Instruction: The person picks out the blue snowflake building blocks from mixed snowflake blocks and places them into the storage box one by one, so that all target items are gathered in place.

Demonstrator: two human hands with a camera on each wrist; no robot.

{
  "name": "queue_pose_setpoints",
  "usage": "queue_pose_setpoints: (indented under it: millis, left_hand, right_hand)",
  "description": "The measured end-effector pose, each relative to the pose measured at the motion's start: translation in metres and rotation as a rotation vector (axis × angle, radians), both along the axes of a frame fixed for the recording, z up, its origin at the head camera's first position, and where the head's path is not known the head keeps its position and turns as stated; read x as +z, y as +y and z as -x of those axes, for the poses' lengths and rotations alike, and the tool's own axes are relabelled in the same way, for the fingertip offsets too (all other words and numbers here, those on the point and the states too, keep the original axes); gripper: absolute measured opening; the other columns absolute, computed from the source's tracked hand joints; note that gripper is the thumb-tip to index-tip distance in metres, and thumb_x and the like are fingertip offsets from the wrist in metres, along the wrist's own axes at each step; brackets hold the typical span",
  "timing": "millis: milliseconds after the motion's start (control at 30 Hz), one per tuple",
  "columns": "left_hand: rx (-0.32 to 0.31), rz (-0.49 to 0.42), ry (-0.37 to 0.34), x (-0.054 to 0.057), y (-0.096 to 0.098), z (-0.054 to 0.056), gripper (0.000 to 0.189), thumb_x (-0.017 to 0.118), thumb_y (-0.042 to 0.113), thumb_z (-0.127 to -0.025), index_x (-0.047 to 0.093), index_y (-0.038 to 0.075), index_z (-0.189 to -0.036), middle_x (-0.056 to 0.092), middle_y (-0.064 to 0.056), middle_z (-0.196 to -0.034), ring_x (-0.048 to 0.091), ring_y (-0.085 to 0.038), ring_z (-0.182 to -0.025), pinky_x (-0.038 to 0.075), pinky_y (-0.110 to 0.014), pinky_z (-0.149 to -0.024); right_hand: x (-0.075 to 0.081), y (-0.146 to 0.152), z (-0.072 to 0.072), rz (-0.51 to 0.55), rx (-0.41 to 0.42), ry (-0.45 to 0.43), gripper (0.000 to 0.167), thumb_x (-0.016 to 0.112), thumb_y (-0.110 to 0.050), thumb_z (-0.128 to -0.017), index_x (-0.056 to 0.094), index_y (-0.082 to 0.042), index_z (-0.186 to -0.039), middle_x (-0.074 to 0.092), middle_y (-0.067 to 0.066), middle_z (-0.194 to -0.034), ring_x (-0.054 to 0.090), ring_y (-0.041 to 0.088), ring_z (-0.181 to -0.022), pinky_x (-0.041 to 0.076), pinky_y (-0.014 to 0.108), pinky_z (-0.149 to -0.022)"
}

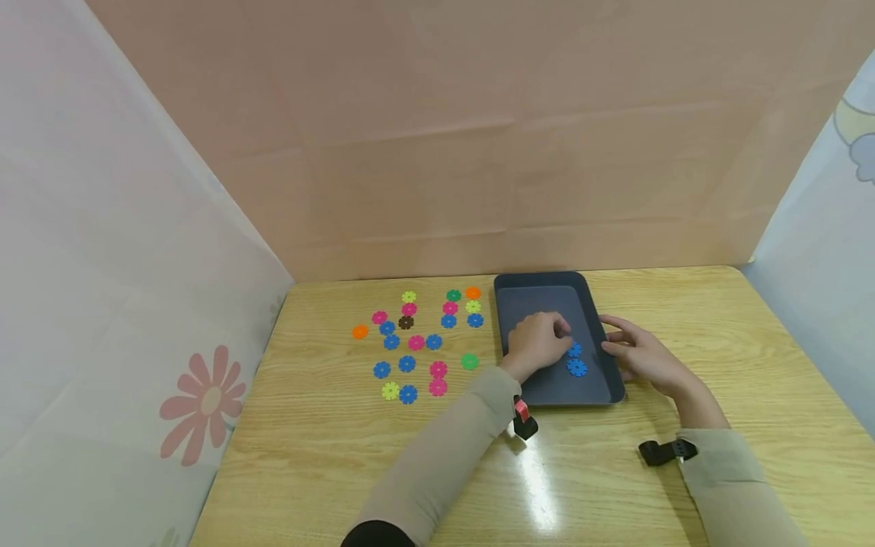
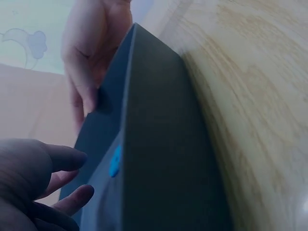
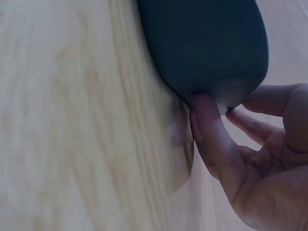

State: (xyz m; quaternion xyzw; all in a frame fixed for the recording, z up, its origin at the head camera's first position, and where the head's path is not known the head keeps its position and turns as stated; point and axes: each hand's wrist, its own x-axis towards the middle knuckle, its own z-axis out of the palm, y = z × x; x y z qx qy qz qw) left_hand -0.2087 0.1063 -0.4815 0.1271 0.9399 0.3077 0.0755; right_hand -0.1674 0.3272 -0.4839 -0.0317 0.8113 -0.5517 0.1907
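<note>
A dark grey rectangular tray [image 1: 529, 391] sits on the table. Two blue notched discs [image 1: 577, 368] lie inside it, toward its right side. My left hand [image 1: 538, 342] reaches over the tray from the left, its fingertips bent beside the discs. Seen from the left wrist, the thumb and fingers [image 2: 72, 161] stand apart with nothing between them, and one blue disc [image 2: 115, 161] shows beyond. My right hand [image 1: 645, 357] holds the tray's right edge, thumb and fingers at the rim. In the right wrist view its fingertips [image 3: 204, 103] touch the dark tray wall.
Left of the tray, several loose notched discs in pink [image 1: 438, 387], blue [image 1: 408, 394], yellow, green [image 1: 469, 362], orange [image 1: 360, 332] and brown [image 1: 406, 323] are scattered on the wooden table [image 1: 307, 456]. A brown paper-like backdrop [image 1: 506, 152] rises behind the table; pale printed sheets flank it.
</note>
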Motion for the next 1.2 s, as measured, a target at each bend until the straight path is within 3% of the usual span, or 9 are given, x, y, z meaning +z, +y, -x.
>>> queue_pose_setpoints:
  millis: [333,567,867,1200]
  left_hand:
    - [-0.016,-0.082,0.097,0.024,-0.029,0.002,0.014,0.076,0.037,-0.095,0.076,0.029,-0.107,0.07,0.016,-0.104,0.061,0.0,-0.089,0.047,-0.022,-0.072]
    - [0.041,-0.156,0.106,0.033,-0.07,0.007,0.021,0.076,0.033,-0.096,0.075,0.023,-0.115,0.072,0.01,-0.111,0.065,-0.007,-0.095,0.05,-0.026,-0.07]
    - [0.138,-0.161,0.092,0.018,-0.13,0.019,0.032,0.071,0.034,-0.098,0.073,0.019,-0.127,0.072,0.006,-0.117,0.065,-0.013,-0.077,0.047,-0.032,-0.055]
    - [0.222,-0.198,-0.005,-0.012,-0.177,0.021,0.038,0.071,0.031,-0.097,0.071,0.015,-0.131,0.071,-0.002,-0.119,0.066,-0.019,-0.104,0.055,-0.04,-0.085]
  right_hand:
    - [-0.001,0.002,0.001,0.019,-0.005,-0.01,0.068,0.053,-0.016,-0.11,0.017,-0.009,-0.166,0.034,0.04,-0.148,0.064,0.041,-0.109,0.061,0.048,-0.073]
    - [-0.001,0.002,-0.001,0.012,-0.003,-0.004,0.068,0.053,-0.017,-0.11,0.016,-0.01,-0.167,0.032,0.04,-0.15,0.064,0.042,-0.11,0.061,0.048,-0.072]
    - [0.0,0.005,-0.003,0.005,-0.003,0.002,0.068,0.052,-0.018,-0.11,0.014,-0.01,-0.167,0.031,0.04,-0.15,0.064,0.043,-0.111,0.061,0.047,-0.074]
    - [-0.003,0.005,-0.002,0.022,-0.008,-0.001,0.068,0.052,-0.018,-0.11,0.016,-0.011,-0.167,0.032,0.04,-0.149,0.065,0.042,-0.108,0.061,0.048,-0.074]
